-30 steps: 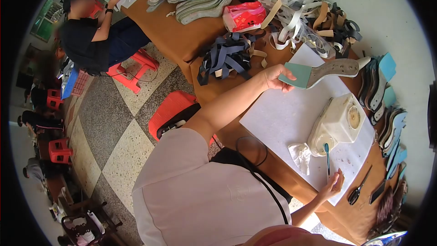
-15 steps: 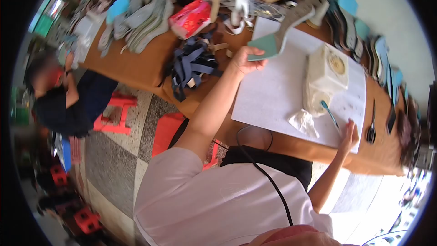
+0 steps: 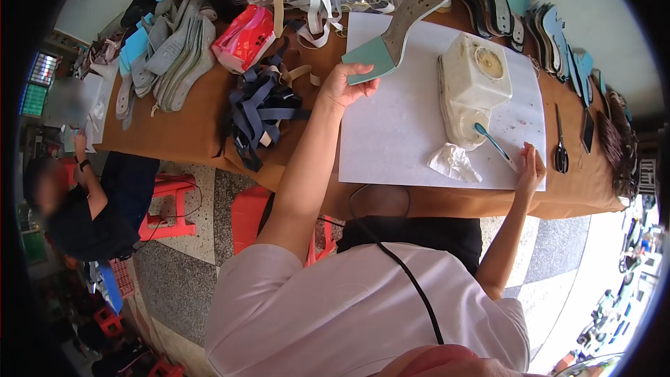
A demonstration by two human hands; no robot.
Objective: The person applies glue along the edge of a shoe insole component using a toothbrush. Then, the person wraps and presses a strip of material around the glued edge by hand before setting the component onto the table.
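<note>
My left hand (image 3: 347, 85) grips the teal end of a curved grey insole-shaped piece (image 3: 410, 19), thumb on top, held over the left part of a white sheet (image 3: 391, 139). My right hand (image 3: 532, 169) is at the sheet's right front edge, fingers bent together; whether something small is between them I cannot make out. Beside it lies a teal-headed brush (image 3: 497, 146), its head resting on the round opening of a cream plastic container (image 3: 466, 63). A crumpled white tissue (image 3: 453, 163) lies in front of the container.
Dark straps (image 3: 262, 112), a red packet (image 3: 244, 38) and stacked grey pieces (image 3: 178, 63) lie on the left. More stacked pieces (image 3: 488, 0) stand at the back right. Scissors (image 3: 560, 150) lie right of the sheet. Another person (image 3: 91, 202) sits at far left.
The view has turned, so the table now sits more level and further left. My left hand still holds the piece, now tilted more upward. My right hand stays near the brush handle.
</note>
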